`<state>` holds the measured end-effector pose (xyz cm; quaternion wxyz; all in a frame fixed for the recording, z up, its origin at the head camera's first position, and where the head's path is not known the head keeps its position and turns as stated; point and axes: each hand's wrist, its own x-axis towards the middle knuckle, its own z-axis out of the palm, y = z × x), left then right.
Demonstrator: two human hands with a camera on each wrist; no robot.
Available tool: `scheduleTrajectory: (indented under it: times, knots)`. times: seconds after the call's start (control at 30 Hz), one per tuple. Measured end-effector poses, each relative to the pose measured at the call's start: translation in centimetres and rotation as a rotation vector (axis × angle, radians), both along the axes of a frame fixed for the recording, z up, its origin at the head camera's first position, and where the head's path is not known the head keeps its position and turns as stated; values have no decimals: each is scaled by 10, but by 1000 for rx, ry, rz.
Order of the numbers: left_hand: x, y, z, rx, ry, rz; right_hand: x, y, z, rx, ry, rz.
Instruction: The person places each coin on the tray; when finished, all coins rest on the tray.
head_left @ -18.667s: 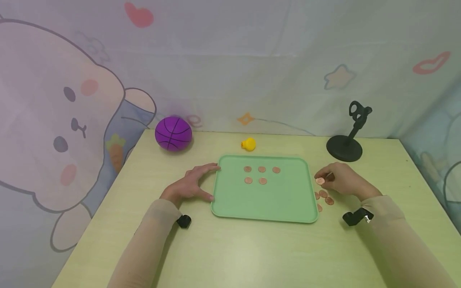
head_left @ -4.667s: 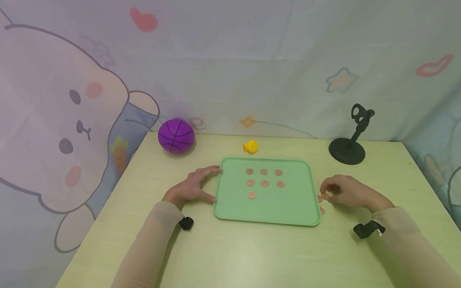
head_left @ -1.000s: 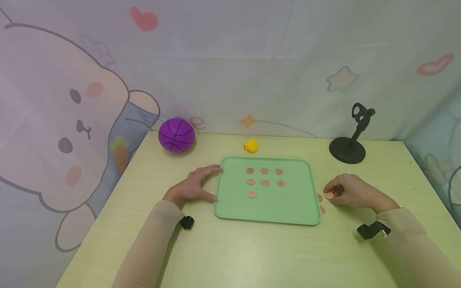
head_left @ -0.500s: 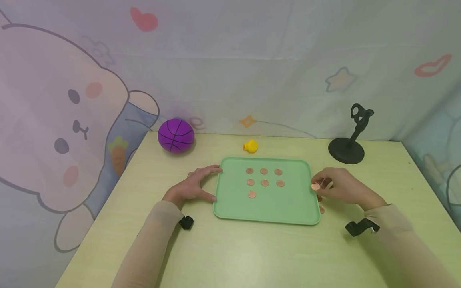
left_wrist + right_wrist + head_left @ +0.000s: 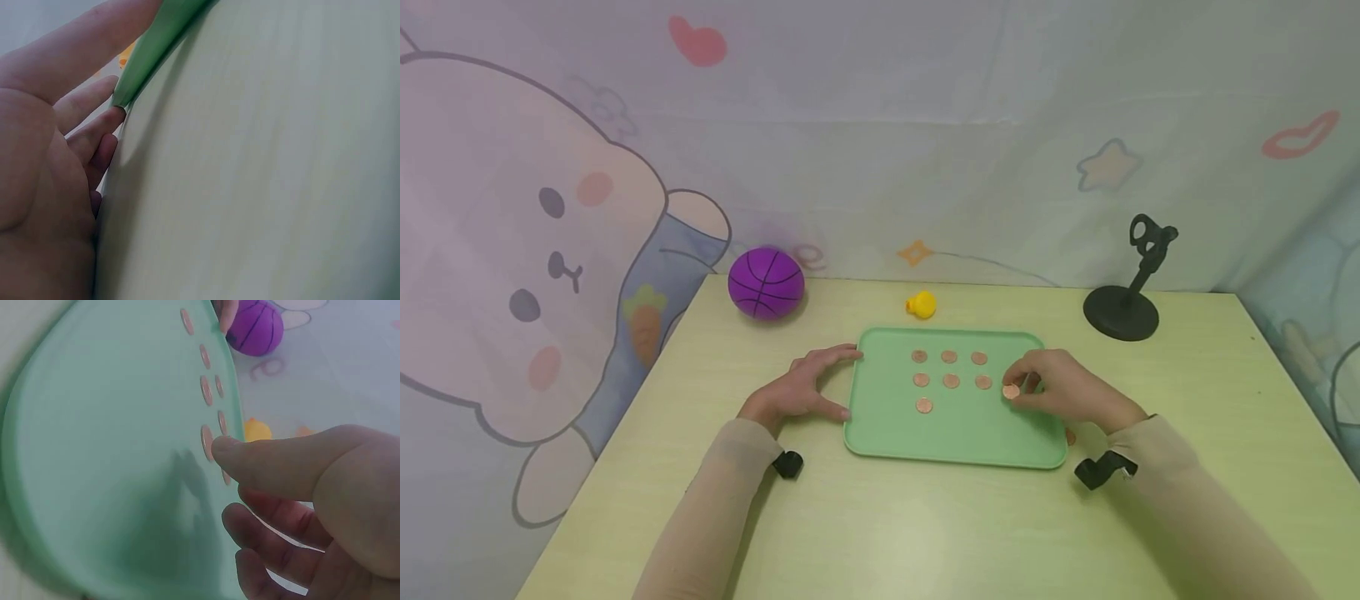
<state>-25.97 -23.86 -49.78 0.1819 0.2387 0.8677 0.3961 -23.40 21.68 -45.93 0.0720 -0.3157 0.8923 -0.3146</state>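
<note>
Between thumb and fingertips, my right hand pinches a copper coin above the right part of a green tray. In the right wrist view the thumb hides that coin. Several coins lie flat on the tray: three in the top row, three in the middle row, and one coin below at the left. My left hand is spread at the tray's left side, its fingertips and thumb touching the rim. Another coin lies on the table against the tray's right edge, partly covered.
A purple ball sits at the table's back left. Behind the tray is a small yellow toy. A black stand stands at the back right, and a printed cloth hangs behind the table.
My right hand has lifted a coin from beside the tray and carried it left over the tray. Since the oldest frame, two more coins lie on the tray. My left hand stays put.
</note>
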Motion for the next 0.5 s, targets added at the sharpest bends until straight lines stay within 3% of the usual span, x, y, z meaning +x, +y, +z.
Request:
scheduleTrajectory:
  times: [0.5]
  knots:
    - [0,0,-1,-9,5,5,0,-56,-7,17,20,50]
